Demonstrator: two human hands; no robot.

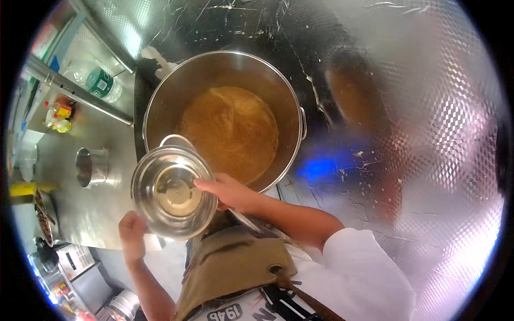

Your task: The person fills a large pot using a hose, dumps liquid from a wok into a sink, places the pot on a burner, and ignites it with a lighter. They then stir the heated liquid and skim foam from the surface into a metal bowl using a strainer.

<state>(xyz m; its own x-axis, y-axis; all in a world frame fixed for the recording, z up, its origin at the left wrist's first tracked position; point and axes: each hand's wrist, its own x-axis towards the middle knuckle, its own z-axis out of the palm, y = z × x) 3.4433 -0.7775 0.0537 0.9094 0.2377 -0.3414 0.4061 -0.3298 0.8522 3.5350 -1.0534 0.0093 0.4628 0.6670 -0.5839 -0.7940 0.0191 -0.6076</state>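
My right hand (230, 191) is closed on the right rim of a shiny metal bowl (144, 184), with the thumb over the edge. A little pale liquid (179, 195) seems to lie in the bowl's bottom. A metal handle (245, 220) sticks out below this hand, and a metal loop (179, 140) shows behind the bowl; I cannot tell whether they belong together. Curled into a fist, my left hand (133, 230) is at the bowl's lower left edge; whether it holds anything is hidden. Just beyond the bowl stands a large steel pot (166, 101) with brown, cloudy liquid (233, 131).
On the steel counter (115, 200) to the left stands a small metal container (91, 167). A shelf post (80, 88) rises nearby, with a green-labelled plastic bottle (101, 84) behind it. Scratched, foil-like sheeting (423, 176) covers the wall at the right.
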